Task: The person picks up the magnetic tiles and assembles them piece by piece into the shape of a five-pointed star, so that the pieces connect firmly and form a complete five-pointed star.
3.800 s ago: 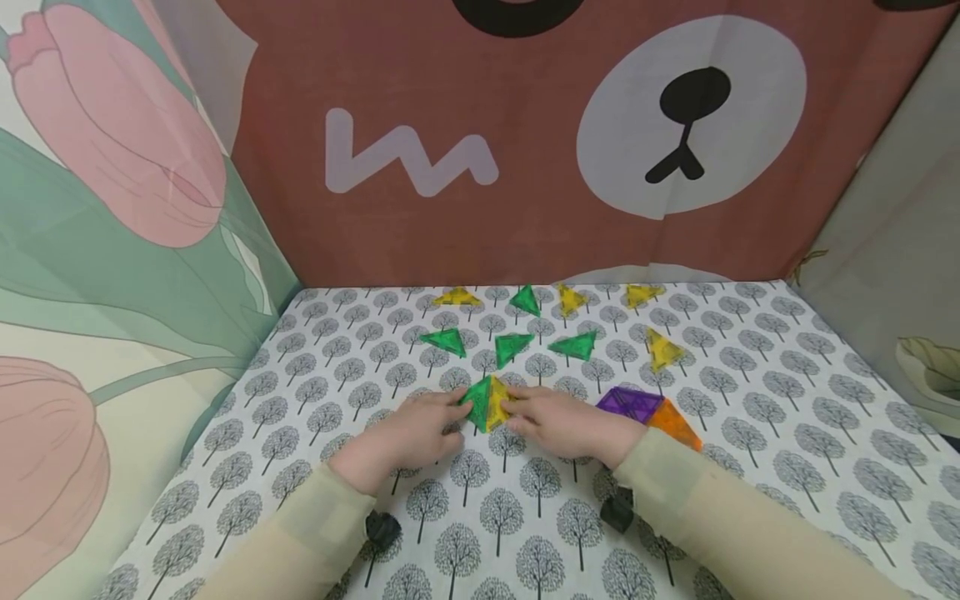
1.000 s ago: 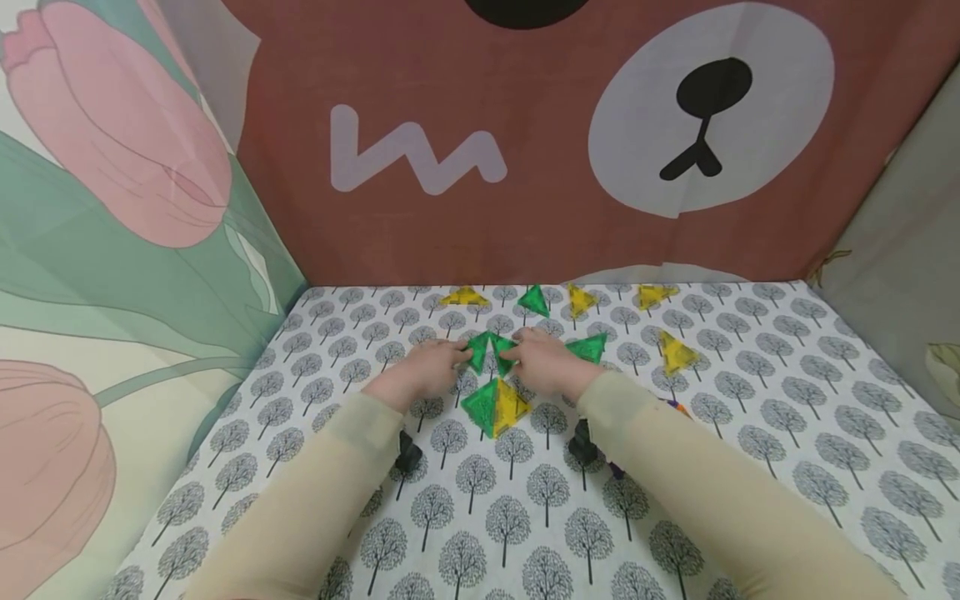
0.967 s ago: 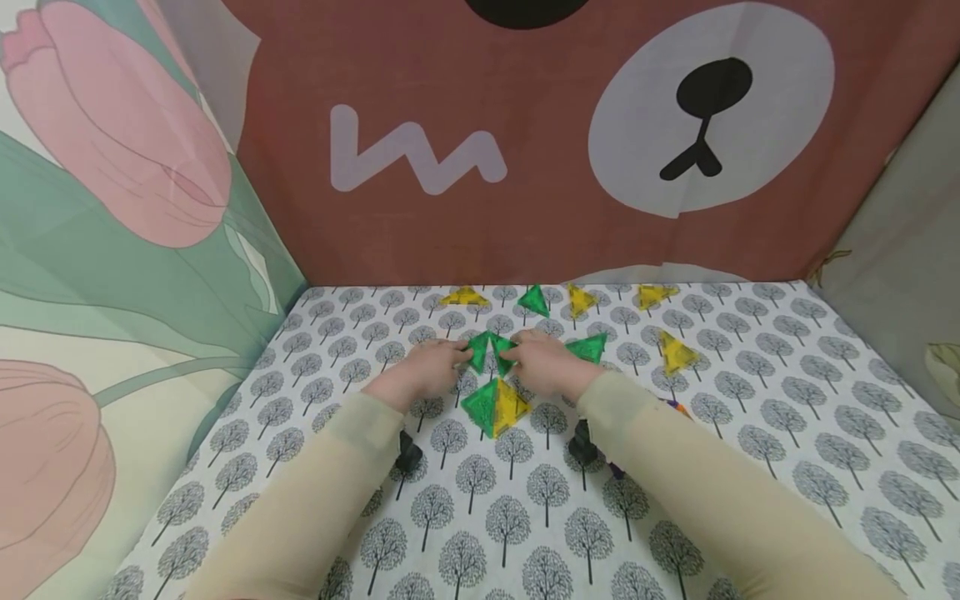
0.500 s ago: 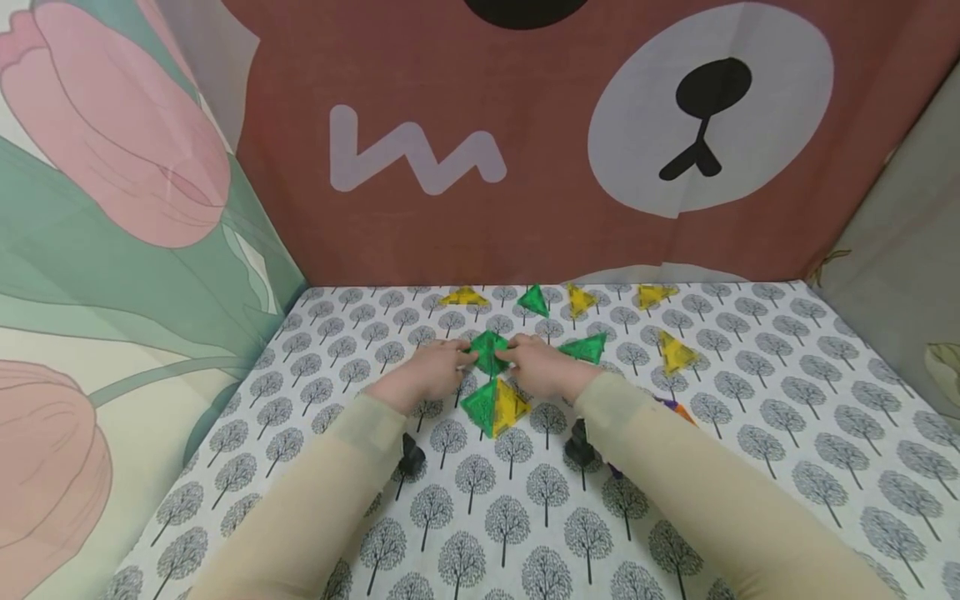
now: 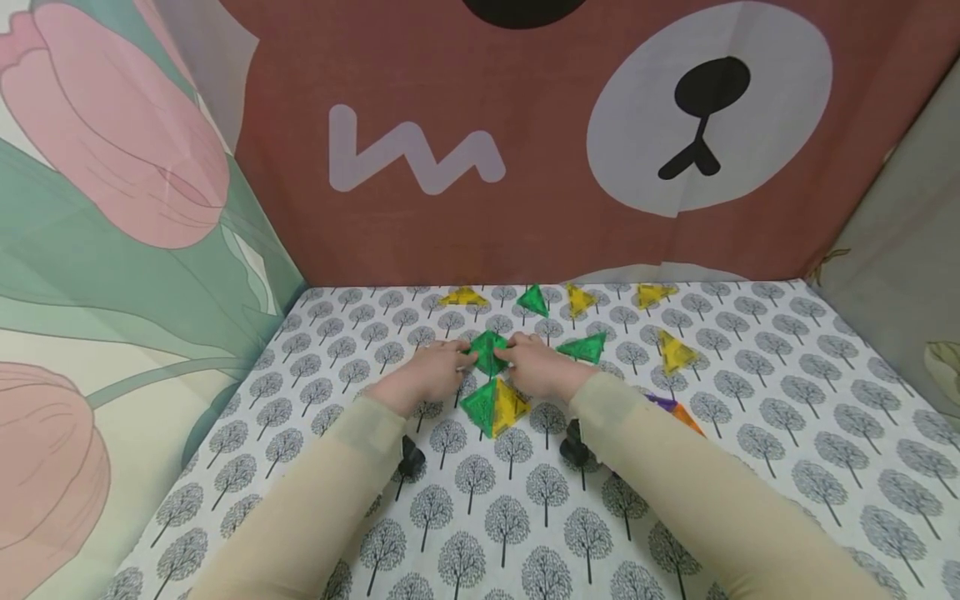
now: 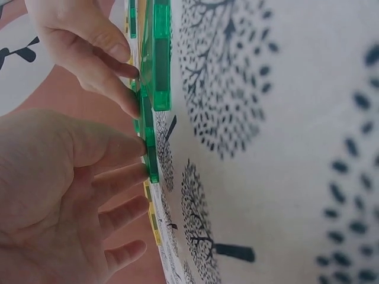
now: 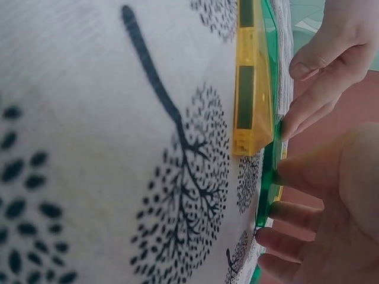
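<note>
Two green triangular magnetic tiles meet edge to edge in the middle of the cloth. My left hand (image 5: 441, 368) holds the left tile (image 5: 482, 347) at its outer corner between thumb and index finger. At the opposite corner, my right hand (image 5: 534, 365) holds the right tile (image 5: 496, 342) the same way. Both wrist views show the other fingers spread beside the tiles. Just in front lies a second joined pair, a green triangle (image 5: 480, 407) with a yellow triangle (image 5: 512, 408); its far tip reaches close to the pair in my hands.
Loose triangles lie around: a green one (image 5: 585, 347) right of my hand, a yellow one (image 5: 677, 352) farther right, and several along the back, including a green one (image 5: 534, 300). Orange (image 5: 686, 418) and purple (image 5: 662, 402) tiles are partly hidden under my right sleeve. A fabric wall (image 5: 420, 242) closes the back.
Both hands moved from the green-and-yellow pair to two green triangles farther back. The gap between those triangles closed as they came together; in the last half second the hands have hardly moved.
</note>
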`<state>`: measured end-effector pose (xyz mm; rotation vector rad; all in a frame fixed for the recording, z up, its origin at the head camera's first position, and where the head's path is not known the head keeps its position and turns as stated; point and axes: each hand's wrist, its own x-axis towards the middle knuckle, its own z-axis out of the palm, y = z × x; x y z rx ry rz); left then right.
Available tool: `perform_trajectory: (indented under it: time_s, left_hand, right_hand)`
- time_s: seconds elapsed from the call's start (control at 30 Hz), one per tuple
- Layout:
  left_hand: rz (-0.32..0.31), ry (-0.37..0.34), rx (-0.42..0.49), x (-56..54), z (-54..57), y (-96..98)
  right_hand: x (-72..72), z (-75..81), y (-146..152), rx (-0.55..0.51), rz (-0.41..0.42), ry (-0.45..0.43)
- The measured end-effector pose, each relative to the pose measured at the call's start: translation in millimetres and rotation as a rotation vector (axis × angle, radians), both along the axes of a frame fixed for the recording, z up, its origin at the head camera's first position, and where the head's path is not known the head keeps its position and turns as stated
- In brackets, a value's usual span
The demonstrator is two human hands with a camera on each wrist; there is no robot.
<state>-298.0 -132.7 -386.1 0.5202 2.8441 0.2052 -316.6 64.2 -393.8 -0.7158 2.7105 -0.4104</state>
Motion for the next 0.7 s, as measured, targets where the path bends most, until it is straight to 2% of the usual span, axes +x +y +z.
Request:
perform_trajectory:
  time_s: [0.2,0.5,0.7]
  left_hand:
    - [-0.010,0.010,-0.007,1.2,2.2,2.5]
    - [0.023,-0.020,0.008,0.7,4.4,5.4]
    - [0.021,-0.009,0.026,-2.9,7.1,9.6]
  right_hand:
    - [1.0,0.9,1,-0.004,0.019,0.022]
    - [-2.7,0.4,5,-0.145,-0.013,-0.019]
    - [-9.7,7.9,21,-0.251,0.027,-0.121]
